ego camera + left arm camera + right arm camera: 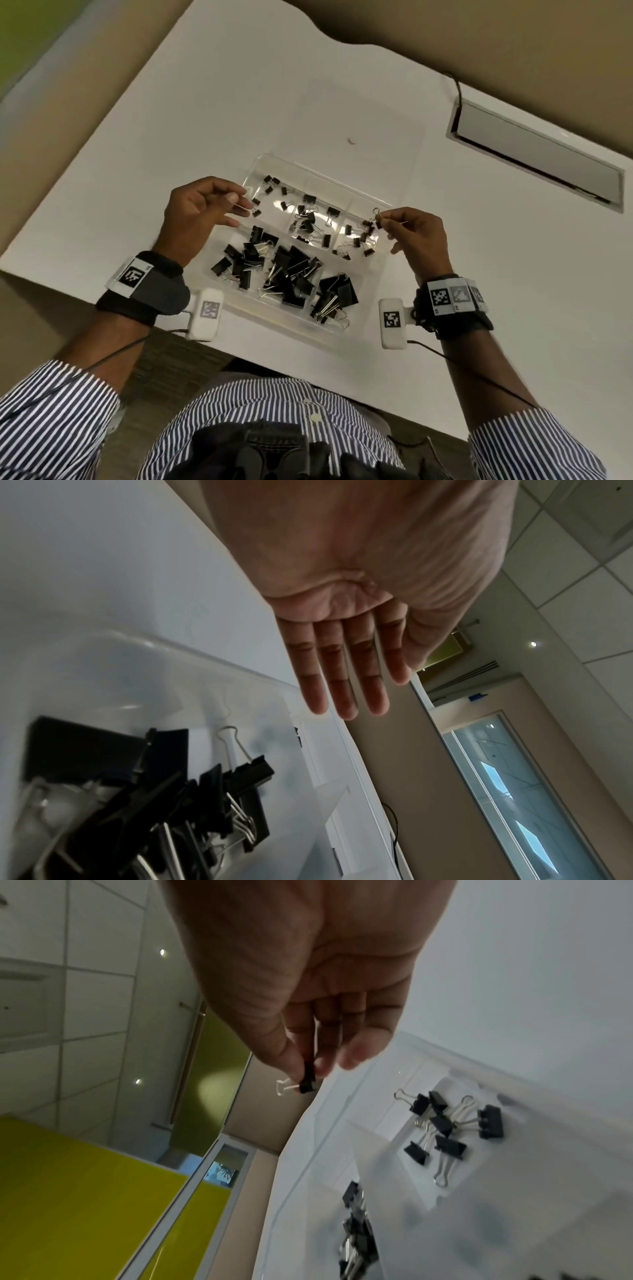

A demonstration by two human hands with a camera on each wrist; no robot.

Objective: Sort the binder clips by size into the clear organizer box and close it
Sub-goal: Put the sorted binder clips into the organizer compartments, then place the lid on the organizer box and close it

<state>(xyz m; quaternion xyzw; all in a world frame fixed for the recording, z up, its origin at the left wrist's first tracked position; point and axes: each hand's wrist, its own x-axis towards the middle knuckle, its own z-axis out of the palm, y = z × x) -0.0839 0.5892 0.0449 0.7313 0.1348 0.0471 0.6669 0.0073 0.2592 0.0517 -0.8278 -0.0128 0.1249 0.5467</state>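
Striped sleeves (51,411) nearest, wrists banded. Left hand (202,212) hovers over clear organizer box's (346,329) left edge, fingers (342,685) straight and together, holding nothing. Right hand (414,236) raised over box's right end, thumb and forefinger pinching one small binder clip (306,1087), wire loop sticking out. Box sits open on white table (239,85), clips grouped by compartment: big ones (291,270) near, small ones (270,186) far. Beyond: grey floor hatch (537,154), tan floor.
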